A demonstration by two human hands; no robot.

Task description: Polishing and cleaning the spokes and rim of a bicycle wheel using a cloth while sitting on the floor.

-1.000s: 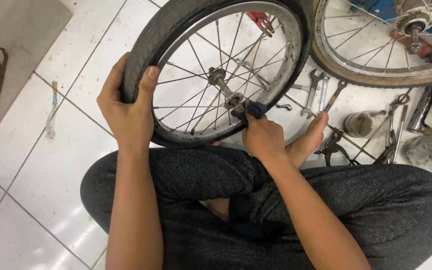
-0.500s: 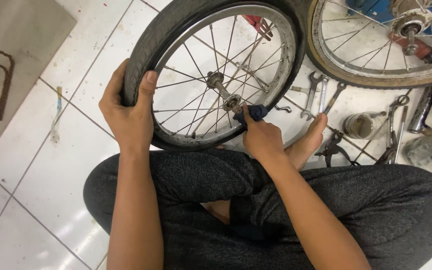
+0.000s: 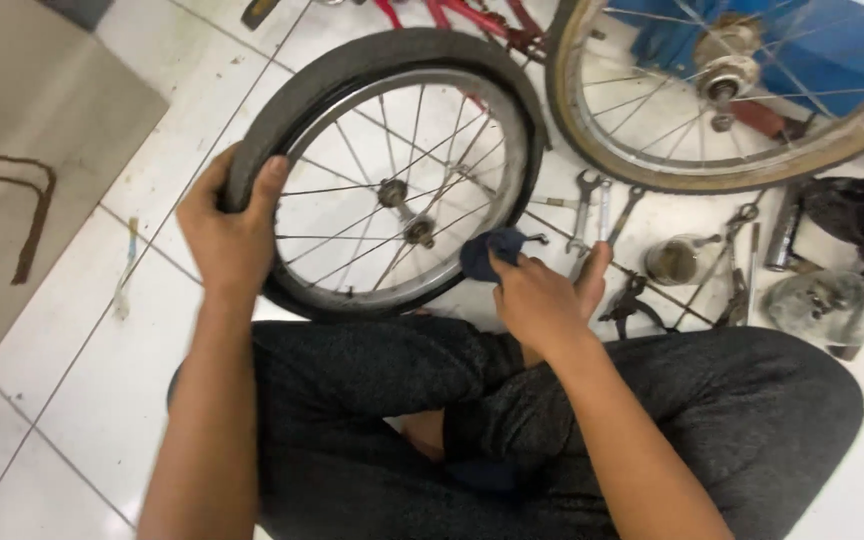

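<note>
The small spoked bicycle wheel with a black rubber tyre and silver rim [image 3: 392,180] stands tilted on the white tiled floor [image 3: 82,330], leaning against the seated person's crossed legs. The left hand [image 3: 227,235] is wrapped around the tyre at its left edge, fingers over the top and thumb on the rim side. The right hand [image 3: 542,300] pinches a dark blue rag [image 3: 490,252] just beside the lower right of the rim, near the metal hub and axle [image 3: 407,215]. The wheel is steadied by that one grip alone — if it loosens, the wheel could tip toward the row of steel spanners [image 3: 597,210] and the black pliers [image 3: 637,300] lying close by. The rag sits near the thin spokes, and it might snag there. A second, larger tan-walled wheel [image 3: 732,110] lies close behind, leaving little room.
</note>
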